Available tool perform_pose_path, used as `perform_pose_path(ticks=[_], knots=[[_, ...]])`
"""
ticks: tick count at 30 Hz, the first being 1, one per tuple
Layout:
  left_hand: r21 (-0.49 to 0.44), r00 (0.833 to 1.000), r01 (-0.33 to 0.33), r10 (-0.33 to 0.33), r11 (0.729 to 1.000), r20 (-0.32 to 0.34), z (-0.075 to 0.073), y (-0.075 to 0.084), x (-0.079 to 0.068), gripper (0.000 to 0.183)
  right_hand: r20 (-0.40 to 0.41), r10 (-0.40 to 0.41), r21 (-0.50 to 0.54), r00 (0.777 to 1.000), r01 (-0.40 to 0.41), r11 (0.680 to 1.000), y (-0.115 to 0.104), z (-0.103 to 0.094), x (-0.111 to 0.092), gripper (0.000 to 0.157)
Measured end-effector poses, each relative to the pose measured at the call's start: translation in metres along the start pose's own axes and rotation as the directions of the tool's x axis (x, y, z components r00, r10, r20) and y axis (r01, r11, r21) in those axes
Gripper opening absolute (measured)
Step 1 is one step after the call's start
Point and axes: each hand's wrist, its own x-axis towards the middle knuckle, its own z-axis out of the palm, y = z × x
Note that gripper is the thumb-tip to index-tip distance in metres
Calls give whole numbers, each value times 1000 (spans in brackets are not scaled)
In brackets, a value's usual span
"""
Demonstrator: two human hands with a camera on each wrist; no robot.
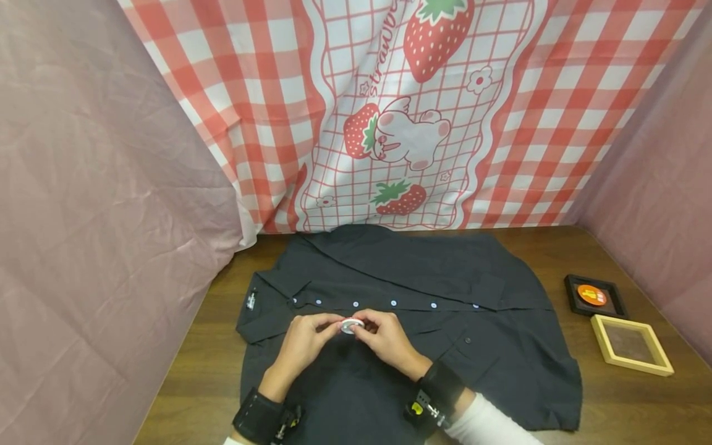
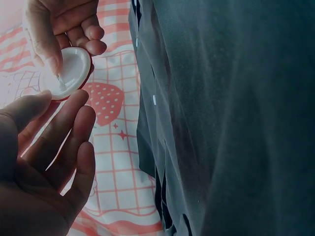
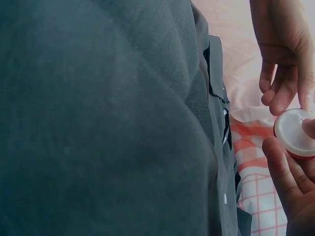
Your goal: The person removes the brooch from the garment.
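Observation:
Above the dark button-up shirt [image 1: 345,383], my two hands hold a small round pin badge [image 1: 353,326] between them. Its white back with the metal pin [image 2: 60,81] faces up toward me, and a red edge shows underneath. With thumb and fingertips my left hand [image 1: 303,343] pinches the badge's left edge. My right hand [image 1: 389,340] grips the other side, its thumb pressed on the back at the pin in the left wrist view. The shirt lies spread out, collar [image 1: 278,278] to the left, its row of pale buttons [image 1: 394,303] running across behind the hands.
On the wooden table [image 1: 194,346] at the right lie a black frame [image 1: 575,300] with an orange round badge [image 1: 592,295] in it and a pale yellow frame [image 1: 639,369]. A red checked strawberry cloth [image 1: 267,93] hangs behind; pinkish cloth walls [image 1: 100,216] stand at both sides.

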Motion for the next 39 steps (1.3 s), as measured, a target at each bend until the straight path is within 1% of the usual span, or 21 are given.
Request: perform_pose_path(ticks=[6,17,24,33,39], knots=[[-5,1000,9,-9,1000,-1,0,1,-1,11,-27,-14,-30,1000,13,999,1,1,-1,8],[4,1000,11,-11,1000,7,1,1,-2,11,10,-37,-19,999,37,999,1,-1,-1,9],[37,1000,1,-1,999,2,1,1,-2,10,15,-58,-29,998,59,998,3,0,-1,9],[23,1000,-5,4,1000,10,2,0,-4,10,39,-47,-23,998,48,999,4,-2,-2,12],[9,1000,-3,2,1000,17,1,1,-5,12,47,-39,-23,998,40,999,4,-2,-2,11]])
